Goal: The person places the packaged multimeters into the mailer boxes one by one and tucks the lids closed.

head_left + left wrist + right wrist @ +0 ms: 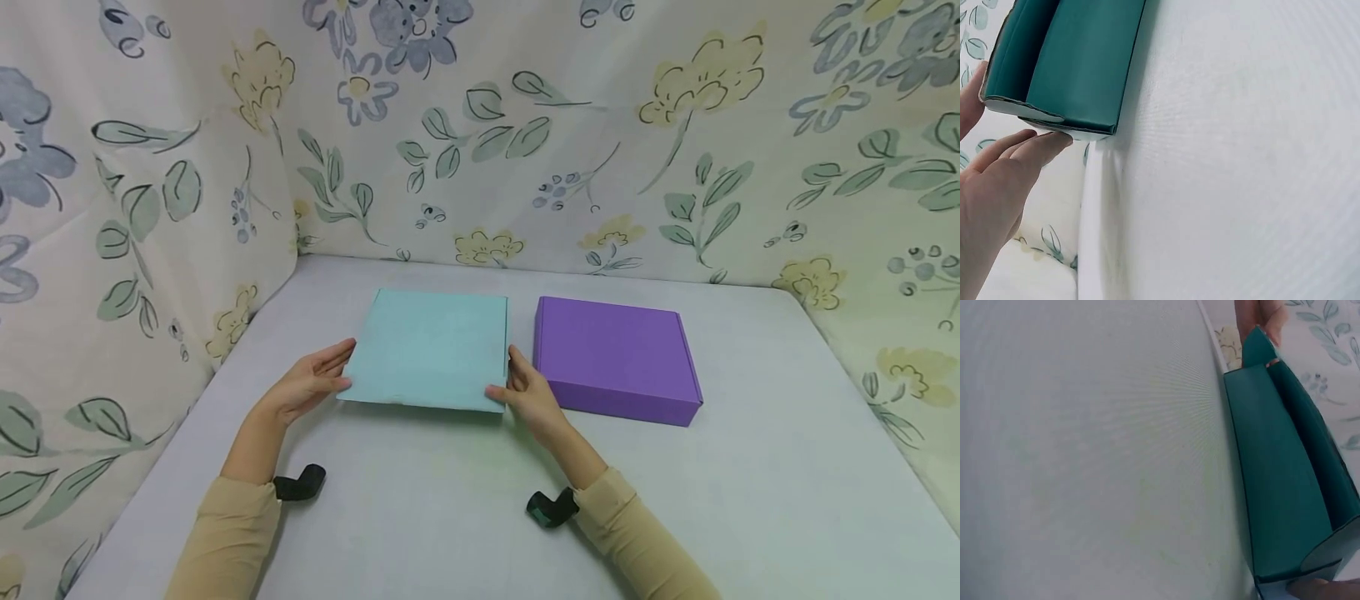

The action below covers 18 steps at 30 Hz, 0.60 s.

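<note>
A light blue cardboard box (431, 350) lies on the table, its lid partly lowered over the dark teal inside (1279, 469). At its left side, my left hand (311, 379) has nearly straight fingers against the wall and the thumb by the lid's front corner. In the left wrist view these fingers (1044, 147) touch the side below the gap between lid and box. My right hand (532, 400) grips the front right corner, thumb over the lid and fingers along the side. Most of the right hand is cut off in the right wrist view.
A shut purple box (615, 358) lies just right of the blue one, close beside my right hand. The white table (420, 517) runs back to a floral curtain (480, 150). Black devices (551, 508) sit on both wrists.
</note>
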Each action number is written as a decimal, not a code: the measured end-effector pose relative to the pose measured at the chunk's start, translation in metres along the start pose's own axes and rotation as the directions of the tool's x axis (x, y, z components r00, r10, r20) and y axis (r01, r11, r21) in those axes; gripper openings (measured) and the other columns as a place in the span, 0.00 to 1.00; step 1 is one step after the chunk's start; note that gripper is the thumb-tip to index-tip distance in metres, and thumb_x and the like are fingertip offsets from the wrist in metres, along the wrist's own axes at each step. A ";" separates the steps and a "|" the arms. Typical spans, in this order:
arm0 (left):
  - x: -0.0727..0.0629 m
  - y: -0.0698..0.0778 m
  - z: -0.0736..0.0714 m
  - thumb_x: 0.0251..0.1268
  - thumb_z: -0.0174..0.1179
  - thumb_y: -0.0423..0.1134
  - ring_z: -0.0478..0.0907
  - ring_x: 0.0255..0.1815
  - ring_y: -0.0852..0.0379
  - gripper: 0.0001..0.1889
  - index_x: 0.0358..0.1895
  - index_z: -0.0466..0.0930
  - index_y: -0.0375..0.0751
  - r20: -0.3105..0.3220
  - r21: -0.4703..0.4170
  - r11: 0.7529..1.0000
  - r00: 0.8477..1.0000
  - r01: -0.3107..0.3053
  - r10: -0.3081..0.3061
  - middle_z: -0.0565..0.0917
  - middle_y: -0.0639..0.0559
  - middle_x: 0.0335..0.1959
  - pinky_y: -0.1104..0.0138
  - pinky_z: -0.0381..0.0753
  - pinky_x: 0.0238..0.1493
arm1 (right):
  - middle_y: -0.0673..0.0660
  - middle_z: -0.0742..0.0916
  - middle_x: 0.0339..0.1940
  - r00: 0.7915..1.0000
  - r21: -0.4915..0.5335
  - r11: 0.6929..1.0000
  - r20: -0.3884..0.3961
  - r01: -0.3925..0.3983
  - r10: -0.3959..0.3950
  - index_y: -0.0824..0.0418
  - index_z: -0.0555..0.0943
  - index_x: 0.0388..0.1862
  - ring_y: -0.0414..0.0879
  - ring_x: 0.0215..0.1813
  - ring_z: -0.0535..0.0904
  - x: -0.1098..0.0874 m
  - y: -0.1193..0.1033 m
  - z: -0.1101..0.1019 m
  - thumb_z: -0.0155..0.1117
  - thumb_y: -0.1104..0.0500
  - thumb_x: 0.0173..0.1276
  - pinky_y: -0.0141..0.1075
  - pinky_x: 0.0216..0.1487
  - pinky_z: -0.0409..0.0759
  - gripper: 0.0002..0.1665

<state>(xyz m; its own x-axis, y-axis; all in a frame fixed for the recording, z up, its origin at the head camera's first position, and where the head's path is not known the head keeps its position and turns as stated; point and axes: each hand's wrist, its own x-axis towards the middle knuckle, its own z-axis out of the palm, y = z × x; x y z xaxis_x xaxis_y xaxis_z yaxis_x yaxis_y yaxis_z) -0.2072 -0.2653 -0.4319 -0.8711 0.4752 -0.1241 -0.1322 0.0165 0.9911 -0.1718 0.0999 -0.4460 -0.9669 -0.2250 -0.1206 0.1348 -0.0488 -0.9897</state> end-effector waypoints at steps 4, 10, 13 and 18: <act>0.001 -0.001 0.000 0.62 0.53 0.18 0.33 0.76 0.36 0.42 0.74 0.35 0.22 -0.002 0.012 1.000 1.000 0.015 -0.015 0.36 0.30 0.76 0.70 0.58 0.69 | 0.63 0.46 0.79 1.000 -0.011 1.000 0.007 0.012 -0.012 0.67 0.39 0.78 0.53 0.79 0.43 0.000 0.000 0.001 0.64 0.71 0.65 0.42 0.75 0.50 0.55; 0.003 0.000 0.001 0.60 0.53 0.16 0.35 0.76 0.36 0.43 0.74 0.36 0.22 -0.021 0.036 0.999 0.999 0.026 -0.025 0.37 0.29 0.76 0.75 0.65 0.64 | 0.65 0.46 0.79 1.000 -0.012 1.000 -0.004 0.020 -0.020 0.68 0.40 0.78 0.55 0.78 0.42 -0.001 0.000 0.003 0.64 0.73 0.64 0.43 0.75 0.50 0.54; 0.004 0.000 0.003 0.59 0.54 0.16 0.37 0.76 0.36 0.43 0.74 0.38 0.22 -0.041 0.059 0.998 0.999 0.033 -0.030 0.39 0.28 0.76 0.75 0.66 0.63 | 0.65 0.48 0.79 0.999 -0.006 1.000 -0.032 0.020 -0.021 0.67 0.42 0.78 0.55 0.78 0.43 0.000 0.001 0.005 0.64 0.73 0.63 0.44 0.75 0.50 0.54; 0.006 0.001 0.006 0.58 0.56 0.16 0.41 0.75 0.36 0.43 0.73 0.41 0.21 -0.089 0.099 0.993 0.995 0.059 -0.050 0.43 0.27 0.75 0.72 0.66 0.64 | 0.64 0.50 0.79 0.996 0.010 1.000 -0.084 -0.001 0.001 0.65 0.44 0.79 0.54 0.78 0.45 0.000 0.002 0.008 0.65 0.76 0.61 0.42 0.74 0.53 0.54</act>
<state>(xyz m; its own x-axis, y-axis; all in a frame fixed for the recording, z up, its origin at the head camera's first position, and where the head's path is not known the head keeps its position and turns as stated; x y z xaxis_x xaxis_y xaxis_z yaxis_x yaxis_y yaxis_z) -0.2095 -0.2573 -0.4313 -0.9018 0.3938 -0.1778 -0.1362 0.1315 0.9819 -0.1703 0.0917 -0.4469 -0.9815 -0.1424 -0.1281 0.1375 -0.0581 -0.9888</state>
